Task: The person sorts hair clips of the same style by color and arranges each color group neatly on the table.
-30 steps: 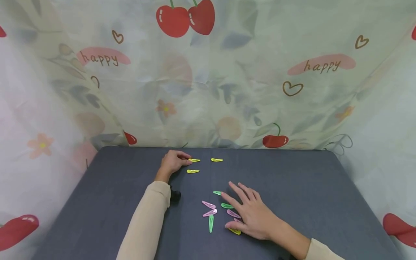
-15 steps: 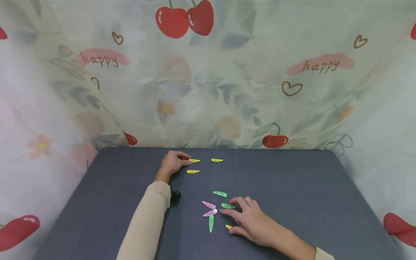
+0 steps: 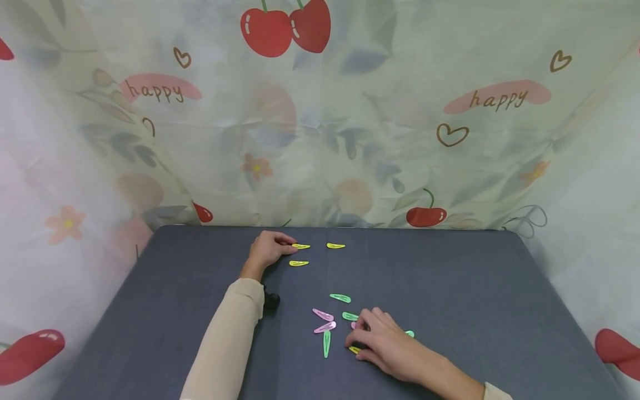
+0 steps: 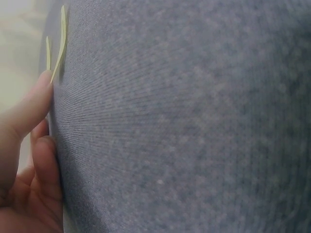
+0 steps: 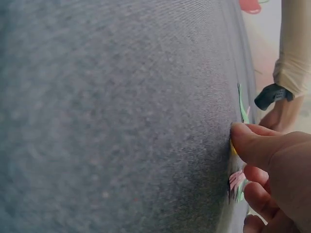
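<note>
"What is the right hand doing?"

"It is pinching the near yellow clip between thumb and forefinger. The clip is showing at the fingertips, left of the palm, and is slanting from upper left to lower right in the head view, roughly along the hand. The hand is hiding part of it, so whether it is touching the table is impossible to tell."

"Is the left hand closer to it?"

"No, the left hand is staying well apart, near the table's far edge. It is gripping the left end of the far yellow clip, which is pointing rightward, its long axis running side to side."

"And around them?"

"Another yellow clip is lying just nearer the person. A green clip is lying left of the right hand, running lengthwise."
</note>
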Demonstrator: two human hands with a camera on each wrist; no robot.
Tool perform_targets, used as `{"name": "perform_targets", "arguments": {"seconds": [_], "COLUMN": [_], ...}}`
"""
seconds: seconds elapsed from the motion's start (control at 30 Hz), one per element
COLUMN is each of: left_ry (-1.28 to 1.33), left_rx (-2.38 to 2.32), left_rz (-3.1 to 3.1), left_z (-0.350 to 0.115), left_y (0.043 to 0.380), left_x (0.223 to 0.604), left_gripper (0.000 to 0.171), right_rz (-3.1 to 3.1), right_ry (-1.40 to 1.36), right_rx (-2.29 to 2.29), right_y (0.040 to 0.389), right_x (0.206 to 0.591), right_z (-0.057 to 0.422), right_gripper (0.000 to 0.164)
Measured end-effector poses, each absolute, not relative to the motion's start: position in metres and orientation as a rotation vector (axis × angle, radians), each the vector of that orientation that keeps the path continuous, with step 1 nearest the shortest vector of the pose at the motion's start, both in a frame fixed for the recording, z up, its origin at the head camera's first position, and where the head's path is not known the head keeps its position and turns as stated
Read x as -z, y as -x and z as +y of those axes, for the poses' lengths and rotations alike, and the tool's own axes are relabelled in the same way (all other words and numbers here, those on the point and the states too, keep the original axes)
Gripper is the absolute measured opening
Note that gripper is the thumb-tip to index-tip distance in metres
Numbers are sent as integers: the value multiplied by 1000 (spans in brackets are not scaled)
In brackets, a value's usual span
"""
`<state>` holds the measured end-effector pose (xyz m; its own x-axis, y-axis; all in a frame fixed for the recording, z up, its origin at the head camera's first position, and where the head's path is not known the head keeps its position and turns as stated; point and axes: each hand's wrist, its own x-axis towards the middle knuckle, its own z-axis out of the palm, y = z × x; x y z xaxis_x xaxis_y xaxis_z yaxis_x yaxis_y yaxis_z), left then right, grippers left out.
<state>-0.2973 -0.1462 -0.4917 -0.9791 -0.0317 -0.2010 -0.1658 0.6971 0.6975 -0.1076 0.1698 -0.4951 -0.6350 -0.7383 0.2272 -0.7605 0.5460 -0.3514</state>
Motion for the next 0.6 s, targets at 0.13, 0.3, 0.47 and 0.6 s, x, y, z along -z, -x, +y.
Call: {"name": "perform_targets", "arguments": {"seconds": [0.13, 0.3, 0.47, 0.6], "left_ry": [150, 144, 138, 135], "left_rx": [-1146, -1151, -1154, -1155], "left_rz": [2741, 2739, 2734, 2737], "left_z": [-145, -145, -146, -147], "left_y": [297, 297, 297, 296], "left_x": [490, 490, 491, 491], "left_gripper": [23, 23, 23, 23], "right_rz": [-2679, -2584, -2595, -2642], "right_ry": [-1364, -1409, -1413, -1387], "right_rx": [-665, -643, -764, -964], "right_y": [108, 109, 110, 113], "right_x": [496, 496, 492, 487], "right_z": [168, 163, 158, 156], "right_gripper": [21, 21, 19, 9]}}
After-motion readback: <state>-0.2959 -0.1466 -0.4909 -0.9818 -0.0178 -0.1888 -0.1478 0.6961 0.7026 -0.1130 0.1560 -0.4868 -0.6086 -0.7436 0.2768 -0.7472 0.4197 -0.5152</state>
